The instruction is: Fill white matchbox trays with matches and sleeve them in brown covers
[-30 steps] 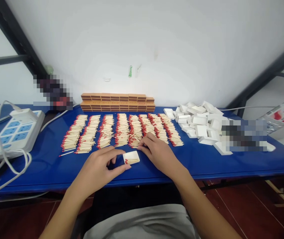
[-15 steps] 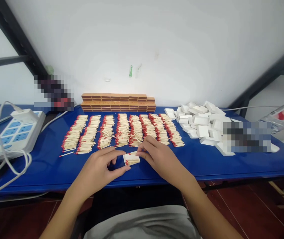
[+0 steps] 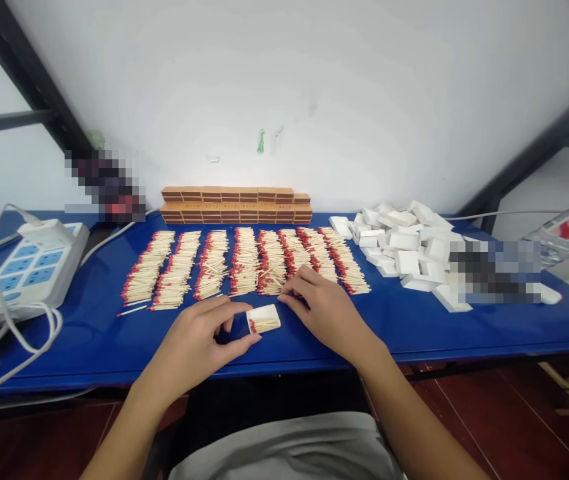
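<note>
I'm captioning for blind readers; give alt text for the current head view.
The left hand holds a small white tray of red-tipped matches; the right hand is beside it. Beyond, on a blue table: rows of matches, stacked brown boxes, piled white trays.

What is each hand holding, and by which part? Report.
The left hand holds the small white tray by its left end. Whether the right hand holds anything cannot be told.
</note>
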A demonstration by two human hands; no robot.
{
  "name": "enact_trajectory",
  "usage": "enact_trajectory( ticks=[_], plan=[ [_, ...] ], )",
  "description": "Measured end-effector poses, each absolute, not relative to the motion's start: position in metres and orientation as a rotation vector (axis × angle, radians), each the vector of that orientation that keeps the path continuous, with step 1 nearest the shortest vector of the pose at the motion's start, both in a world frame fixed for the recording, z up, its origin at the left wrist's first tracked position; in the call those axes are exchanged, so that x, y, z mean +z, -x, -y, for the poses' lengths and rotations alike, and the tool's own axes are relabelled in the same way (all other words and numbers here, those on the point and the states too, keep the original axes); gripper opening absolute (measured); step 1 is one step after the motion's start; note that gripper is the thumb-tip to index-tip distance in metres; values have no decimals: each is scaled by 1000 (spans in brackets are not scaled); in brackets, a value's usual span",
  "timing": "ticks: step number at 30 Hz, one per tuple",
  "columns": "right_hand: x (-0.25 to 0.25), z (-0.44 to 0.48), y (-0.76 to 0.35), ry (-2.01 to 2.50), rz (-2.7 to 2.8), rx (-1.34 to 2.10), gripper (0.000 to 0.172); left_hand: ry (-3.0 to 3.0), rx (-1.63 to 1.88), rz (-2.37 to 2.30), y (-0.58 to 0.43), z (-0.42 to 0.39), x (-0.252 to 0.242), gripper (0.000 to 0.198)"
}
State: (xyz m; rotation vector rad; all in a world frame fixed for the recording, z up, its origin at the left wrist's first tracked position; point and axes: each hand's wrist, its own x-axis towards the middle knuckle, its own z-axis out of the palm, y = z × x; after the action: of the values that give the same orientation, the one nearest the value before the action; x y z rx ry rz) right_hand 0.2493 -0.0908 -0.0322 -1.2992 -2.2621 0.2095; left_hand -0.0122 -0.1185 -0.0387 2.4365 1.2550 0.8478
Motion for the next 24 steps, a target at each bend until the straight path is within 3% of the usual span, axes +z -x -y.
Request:
enact_trajectory(
  ticks=[24],
  plan=[
    [-28, 85, -234, 1370, 2434, 162, 9, -2448, 839, -1259, 13, 118, -41, 28]
  ],
)
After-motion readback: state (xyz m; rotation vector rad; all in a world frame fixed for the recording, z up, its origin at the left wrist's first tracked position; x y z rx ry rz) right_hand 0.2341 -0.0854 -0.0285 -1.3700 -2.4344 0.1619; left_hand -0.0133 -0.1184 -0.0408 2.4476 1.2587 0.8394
